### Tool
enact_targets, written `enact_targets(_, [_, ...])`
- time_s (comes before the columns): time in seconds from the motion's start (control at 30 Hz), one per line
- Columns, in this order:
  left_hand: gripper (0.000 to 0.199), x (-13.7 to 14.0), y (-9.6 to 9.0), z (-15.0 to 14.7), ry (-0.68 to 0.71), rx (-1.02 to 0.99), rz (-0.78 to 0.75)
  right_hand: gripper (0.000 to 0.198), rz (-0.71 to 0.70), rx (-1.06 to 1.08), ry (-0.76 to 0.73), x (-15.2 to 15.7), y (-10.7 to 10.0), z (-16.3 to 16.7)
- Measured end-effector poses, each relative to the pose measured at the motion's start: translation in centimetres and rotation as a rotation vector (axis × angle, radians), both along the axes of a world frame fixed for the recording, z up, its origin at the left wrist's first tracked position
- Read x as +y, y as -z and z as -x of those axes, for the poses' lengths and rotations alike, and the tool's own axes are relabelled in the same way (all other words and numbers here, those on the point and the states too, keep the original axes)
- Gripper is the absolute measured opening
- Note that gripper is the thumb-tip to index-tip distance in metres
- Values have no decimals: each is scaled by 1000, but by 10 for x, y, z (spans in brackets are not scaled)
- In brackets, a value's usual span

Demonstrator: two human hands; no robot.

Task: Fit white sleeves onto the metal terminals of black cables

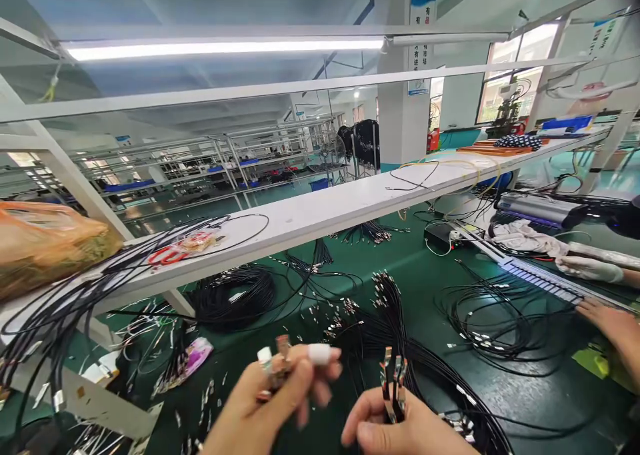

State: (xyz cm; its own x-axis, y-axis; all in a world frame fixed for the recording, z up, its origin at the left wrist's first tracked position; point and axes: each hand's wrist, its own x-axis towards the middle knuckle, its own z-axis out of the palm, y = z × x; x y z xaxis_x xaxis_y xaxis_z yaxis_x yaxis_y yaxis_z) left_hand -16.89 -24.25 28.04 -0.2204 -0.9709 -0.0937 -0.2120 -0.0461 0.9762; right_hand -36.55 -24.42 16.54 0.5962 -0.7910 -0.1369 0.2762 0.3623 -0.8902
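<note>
My left hand (285,395) is closed, its thumb pressed against the fingers. Small white and brown pieces (274,368) stick up from its grip, too blurred to name. A white wrap (320,354) covers one fingertip. Beside it, my right hand (400,425) pinches several black cable ends (393,385) with bare metal-and-orange tips pointing upward. Just behind the hands lies a bundle of black cables (393,302) with silvery connector ends, its length curving away to the lower right. Small loose connector ends (340,318) lie on the green tabletop (420,278).
A white shelf (310,208) crosses above the bench, bearing an orange bag (50,248) and loose cables. Coiled black cables (235,298) lie below it. At right, another person's hand (610,322) and gloved hand (590,268) are near a lit strip fixture (540,280).
</note>
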Motion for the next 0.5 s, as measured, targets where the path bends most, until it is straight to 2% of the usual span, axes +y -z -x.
enact_targets(0.07, [27, -7, 1, 22, 123, -55, 115, 35, 45, 65, -19, -1, 2, -8])
enact_targets(0.17, [33, -15, 8, 38, 378, -156, 238, 35, -1, 0, -20, -2, 4, -21])
enact_targets(0.23, [35, -16, 15, 37, 545, -239, 246, 44, 8, -49, 44, 0, 3, -28])
enact_targets(0.3, [37, -14, 22, 30, 619, -247, 183, 51, 29, -68, 78, 1, 2, -33])
enact_targets(0.37, [38, -9, 27, 21, 523, -163, 60, 49, 2, -56, 41, 0, 1, -34])
enact_targets(0.43, [39, -3, 32, 13, 279, -54, -66, 43, -3, -30, -34, -2, 0, -34])
enact_targets(0.5, [37, 0, 38, 7, 60, 42, -140, 40, 57, -5, -101, -5, -2, -32])
